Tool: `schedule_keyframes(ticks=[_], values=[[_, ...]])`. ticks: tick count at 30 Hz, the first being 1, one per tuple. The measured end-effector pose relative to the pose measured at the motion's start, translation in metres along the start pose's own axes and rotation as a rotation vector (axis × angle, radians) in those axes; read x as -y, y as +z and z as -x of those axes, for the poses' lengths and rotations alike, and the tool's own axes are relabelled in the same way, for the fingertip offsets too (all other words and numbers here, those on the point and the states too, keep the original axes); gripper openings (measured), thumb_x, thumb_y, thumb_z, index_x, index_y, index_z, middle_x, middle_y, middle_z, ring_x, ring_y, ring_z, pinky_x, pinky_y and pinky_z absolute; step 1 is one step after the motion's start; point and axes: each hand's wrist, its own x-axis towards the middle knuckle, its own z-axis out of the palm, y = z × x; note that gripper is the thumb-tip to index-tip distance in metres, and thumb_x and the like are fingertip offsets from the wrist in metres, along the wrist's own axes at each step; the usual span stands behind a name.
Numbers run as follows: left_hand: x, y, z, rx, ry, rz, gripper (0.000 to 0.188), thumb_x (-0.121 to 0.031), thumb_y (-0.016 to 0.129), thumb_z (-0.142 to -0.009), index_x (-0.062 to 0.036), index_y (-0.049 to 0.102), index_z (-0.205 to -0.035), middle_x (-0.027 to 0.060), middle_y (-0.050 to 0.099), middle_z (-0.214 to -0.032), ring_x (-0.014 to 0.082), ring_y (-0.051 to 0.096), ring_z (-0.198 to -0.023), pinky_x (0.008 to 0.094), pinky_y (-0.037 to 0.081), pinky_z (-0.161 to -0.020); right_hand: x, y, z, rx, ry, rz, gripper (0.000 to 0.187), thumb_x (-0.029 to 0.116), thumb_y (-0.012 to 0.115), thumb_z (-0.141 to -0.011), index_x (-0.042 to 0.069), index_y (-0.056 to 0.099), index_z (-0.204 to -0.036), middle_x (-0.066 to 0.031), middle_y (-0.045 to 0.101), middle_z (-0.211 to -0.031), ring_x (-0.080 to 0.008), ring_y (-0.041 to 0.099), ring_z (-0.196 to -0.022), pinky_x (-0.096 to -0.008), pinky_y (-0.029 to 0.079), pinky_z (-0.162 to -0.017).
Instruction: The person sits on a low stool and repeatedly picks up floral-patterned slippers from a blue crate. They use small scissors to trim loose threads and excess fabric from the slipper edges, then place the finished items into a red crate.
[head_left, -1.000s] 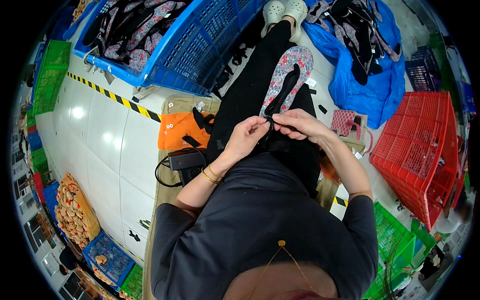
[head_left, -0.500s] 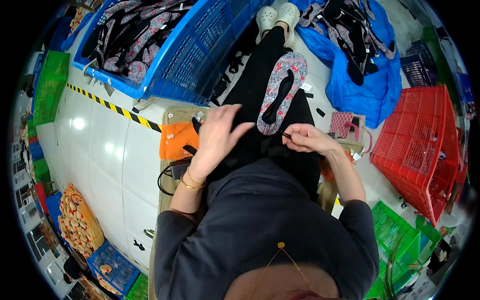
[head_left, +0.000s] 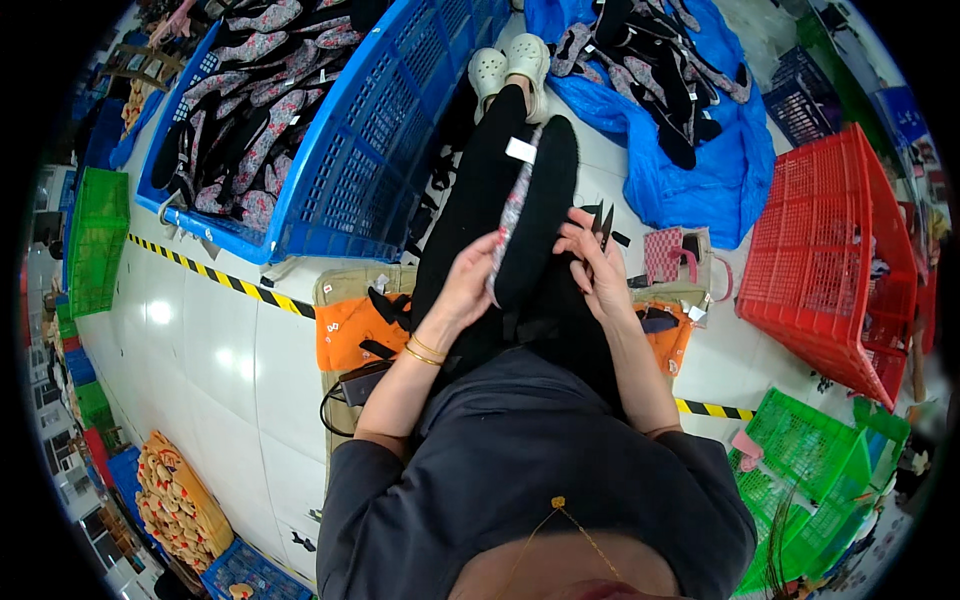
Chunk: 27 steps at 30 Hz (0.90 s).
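Observation:
A floral grey-and-red slipper with a black sole [head_left: 548, 205] stands tilted on its edge above my lap. A small white tag [head_left: 521, 150] sticks out from its side. My left hand [head_left: 468, 285] pinches the slipper's patterned near-left edge. To the right of the sole, my right hand [head_left: 598, 265] has its fingers curled, with a small pair of dark scissors [head_left: 603, 222] held in it, blades pointing away from me.
A blue crate [head_left: 350, 165] at the far left is full of similar slippers. More lie on a blue plastic sheet [head_left: 705, 205] at the far right. A red crate [head_left: 805, 250] and a green crate [head_left: 800, 430] stand on my right. Orange cloth [head_left: 345, 335] lies beside my left leg.
The slipper has turned from its patterned open side to show its black sole. My left hand has come over and taken hold of it. My right hand has lifted, bringing the scissors into view.

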Motion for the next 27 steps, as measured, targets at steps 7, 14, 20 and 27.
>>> schedule_keyframes(ticks=[7, 14, 20, 27], values=[[0.001, 0.008, -0.002, -0.023, -0.064, -0.064, 0.044, -0.028, 0.043, -0.102, 0.0012, 0.047, -0.134, 0.0097, 0.058, -0.126, 0.0167, 0.057, -0.112, 0.0316, 0.046, -0.096, -0.005, 0.017, 0.001, -0.131, -0.182, 0.290, 0.031, 0.014, 0.077, -0.081, 0.005, 0.053, -0.097, 0.0079, 0.044, -0.076, 0.0008, 0.036, -0.060, -0.0148, 0.029, -0.052], [-0.005, 0.032, -0.013, -0.079, 0.007, -0.162, 0.039, -0.024, 0.055, -0.098, -0.0025, 0.049, -0.130, 0.0066, 0.059, -0.123, 0.0139, 0.057, -0.111, 0.0295, 0.045, -0.097, -0.022, 0.027, 0.032, -0.055, -0.255, 0.461, 0.042, 0.010, 0.075, -0.082, -0.005, 0.055, -0.116, 0.0061, 0.054, -0.080, 0.0013, 0.039, -0.062, -0.0145, 0.031, -0.054], [0.000, 0.011, -0.015, -0.053, -0.072, 0.105, 0.037, -0.029, 0.051, -0.099, -0.0029, 0.054, -0.124, 0.0118, 0.064, -0.114, 0.0259, 0.064, -0.102, 0.0445, 0.051, -0.094, 0.001, -0.004, 0.014, -0.077, -0.486, 0.781, 0.045, 0.013, 0.061, -0.093, -0.004, 0.046, -0.131, -0.0071, 0.057, -0.098, -0.0119, 0.054, -0.080, -0.0237, 0.045, -0.072], [0.004, 0.020, -0.008, -0.002, -0.164, 0.219, 0.035, -0.028, 0.048, -0.100, -0.0031, 0.053, -0.124, 0.0131, 0.064, -0.112, 0.0250, 0.065, -0.098, 0.0449, 0.052, -0.091, -0.005, 0.017, 0.006, -0.007, -0.421, 0.472, 0.030, 0.008, 0.060, -0.094, -0.002, 0.051, -0.122, -0.0029, 0.059, -0.103, -0.0059, 0.056, -0.089, -0.0189, 0.045, -0.078]])
